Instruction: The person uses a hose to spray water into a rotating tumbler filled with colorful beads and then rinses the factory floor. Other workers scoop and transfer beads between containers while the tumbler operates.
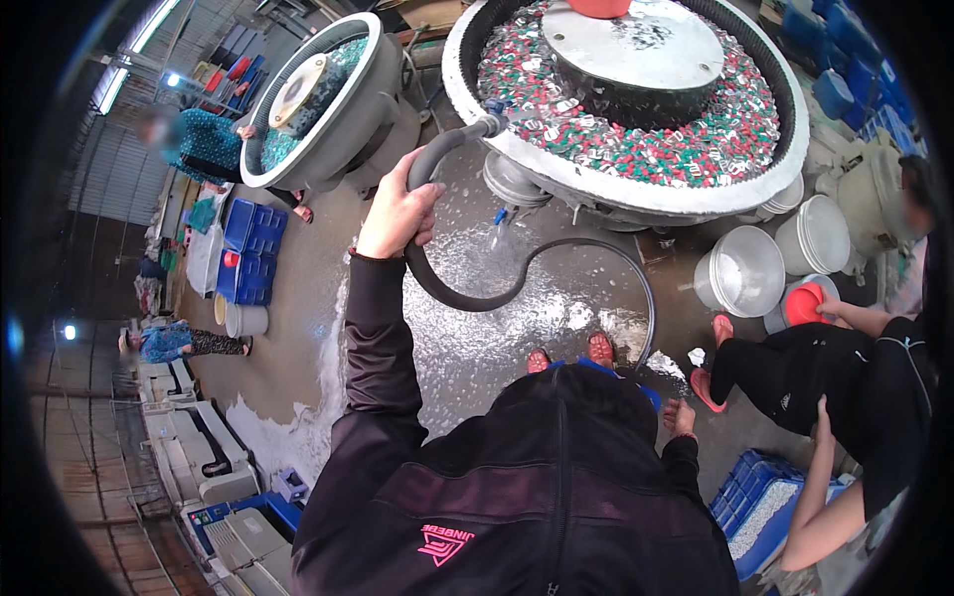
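Note:
My left hand (399, 207), arm stretched forward, is wrapped around a thick dark hose (429, 270). The hose's end, with a grey and blue fitting, reaches the near left rim of a large round tub (459, 72). Water seems to come from it onto many small red, green and whitish pieces (636, 159) in the tub. From my hand the hose loops down and across the wet floor to the right. My right hand (680, 417) hangs low beside my body with its fingers curled in. Nothing shows in it.
A second round tub (370, 109) stands at the far left, with a person (204, 147) beside it. White buckets (740, 270) stand to the right, where another person holds a red scoop (803, 304). Blue crates (254, 226) are at left. Wet foam covers the floor (467, 348).

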`<state>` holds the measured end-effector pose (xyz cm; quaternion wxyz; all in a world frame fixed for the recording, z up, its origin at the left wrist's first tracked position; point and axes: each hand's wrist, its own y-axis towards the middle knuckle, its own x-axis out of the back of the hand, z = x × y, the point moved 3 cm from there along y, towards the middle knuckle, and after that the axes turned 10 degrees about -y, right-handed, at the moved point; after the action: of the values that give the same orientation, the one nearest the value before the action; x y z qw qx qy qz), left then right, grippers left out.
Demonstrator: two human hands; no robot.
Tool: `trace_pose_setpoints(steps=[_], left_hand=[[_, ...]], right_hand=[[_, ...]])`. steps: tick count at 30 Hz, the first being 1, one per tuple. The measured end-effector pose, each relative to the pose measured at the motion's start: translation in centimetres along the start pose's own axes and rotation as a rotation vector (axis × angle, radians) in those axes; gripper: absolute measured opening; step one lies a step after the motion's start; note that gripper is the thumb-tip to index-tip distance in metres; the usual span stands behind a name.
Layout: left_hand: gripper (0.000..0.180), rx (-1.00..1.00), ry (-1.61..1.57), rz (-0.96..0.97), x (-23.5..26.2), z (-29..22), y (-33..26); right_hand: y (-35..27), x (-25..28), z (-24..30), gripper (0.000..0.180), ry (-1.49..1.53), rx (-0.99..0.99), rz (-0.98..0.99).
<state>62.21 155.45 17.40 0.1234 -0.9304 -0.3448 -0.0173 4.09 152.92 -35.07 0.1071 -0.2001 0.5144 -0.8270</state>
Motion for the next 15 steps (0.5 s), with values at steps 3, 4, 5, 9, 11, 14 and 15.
trace_pose_setpoints(steps=[3, 4, 5, 9, 11, 14, 15], left_hand=[[0.055, 0.024, -0.01, -0.015, -0.3, -0.2, -0.1], [0.055, 0.012, 0.0, 0.025, -1.1, 0.0, -0.2], [0.054, 0.019, 0.034, 0.054, -1.9, 0.3, -0.5], [0.055, -0.003, 0.203, 0.257, -6.0, 0.8, -1.0], [0.054, -0.052, 0.235, 0.309, -8.5, 0.5, -1.1], [0.054, -0.096, 0.153, 0.432, -11.0, -0.4, -1.7], [0.054, -0.093, 0.157, 0.448, -11.3, -0.7, -1.7]], right_hand=[[-0.4, -0.7, 1.4, 0.041, -0.068, -0.033, 0.011], [-0.5, -1.0, 1.9, 0.041, -0.054, 0.006, 0.032], [-0.5, -1.2, 2.4, 0.04, -0.052, 0.019, 0.025], [-0.4, -1.3, 3.5, 0.04, -0.037, 0.06, 0.042], [-0.2, -1.2, 3.6, 0.04, -0.024, 0.065, 0.052], [0.1, -1.1, 2.8, 0.04, 0.007, 0.048, 0.041], [0.2, -1.0, 2.3, 0.04, 0.021, 0.04, 0.034]])
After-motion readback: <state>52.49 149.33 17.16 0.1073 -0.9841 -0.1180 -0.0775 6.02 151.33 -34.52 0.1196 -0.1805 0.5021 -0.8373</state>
